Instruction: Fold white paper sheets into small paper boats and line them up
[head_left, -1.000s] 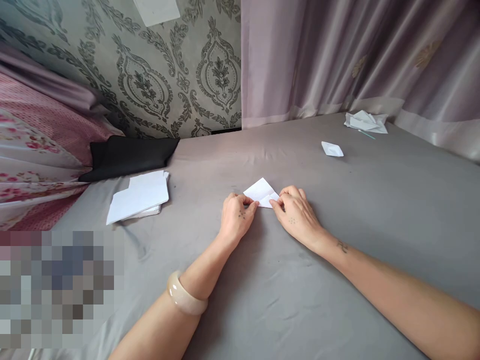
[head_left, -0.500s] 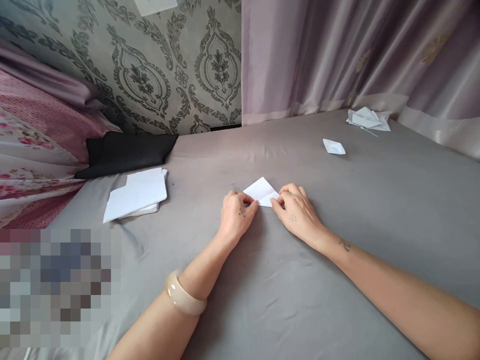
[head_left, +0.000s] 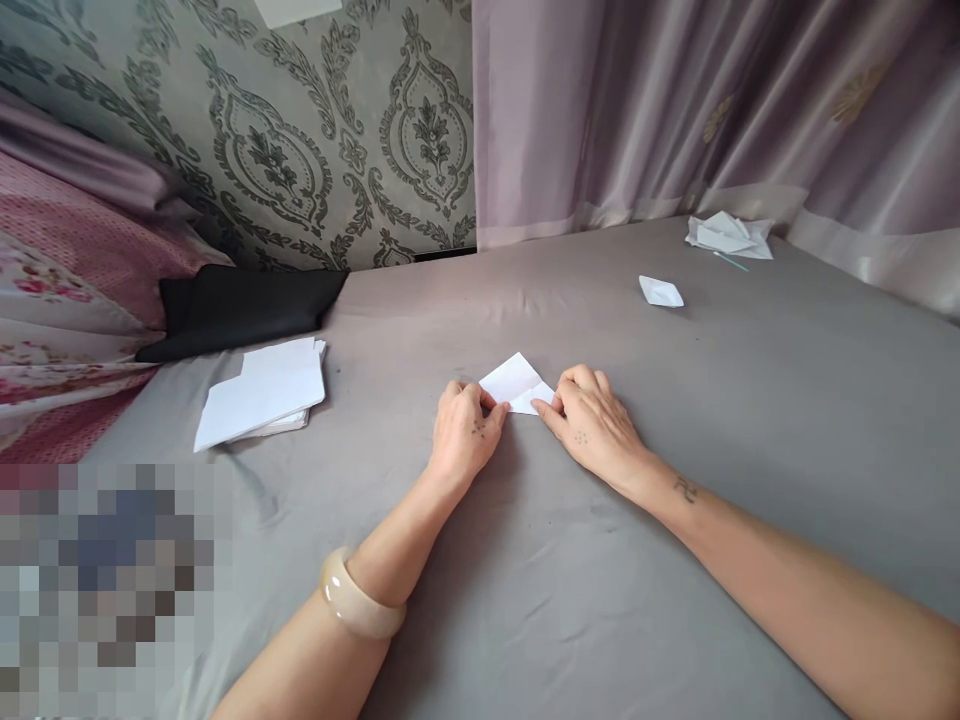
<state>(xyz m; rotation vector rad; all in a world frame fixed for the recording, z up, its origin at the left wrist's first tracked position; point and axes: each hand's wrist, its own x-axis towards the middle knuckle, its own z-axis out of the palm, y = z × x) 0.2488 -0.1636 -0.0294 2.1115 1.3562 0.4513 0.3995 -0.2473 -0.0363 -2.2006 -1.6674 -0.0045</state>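
A small folded sheet of white paper [head_left: 516, 378] lies on the grey cloth surface [head_left: 480, 610], its pointed corner facing away from me. My left hand [head_left: 466, 425] pinches its left near corner between thumb and fingers. At the right corner, my right hand [head_left: 596, 420] has the thumb on top along the near edge and the fingers curled at the side. Both hands rest low against the surface and hide the paper's side corners.
A stack of white paper [head_left: 262, 385] lies at left, in front of a black cloth [head_left: 251, 305]. Farther right are a folded white paper piece [head_left: 661, 292], a thin greenish stick [head_left: 731, 261] and a pile of folded papers [head_left: 727, 235] near the curtain [head_left: 600, 110].
The whole view has shifted slightly, so everything sits a little farther left. My right thumb has slid a little inward along the paper's near edge; both hands keep their hold.
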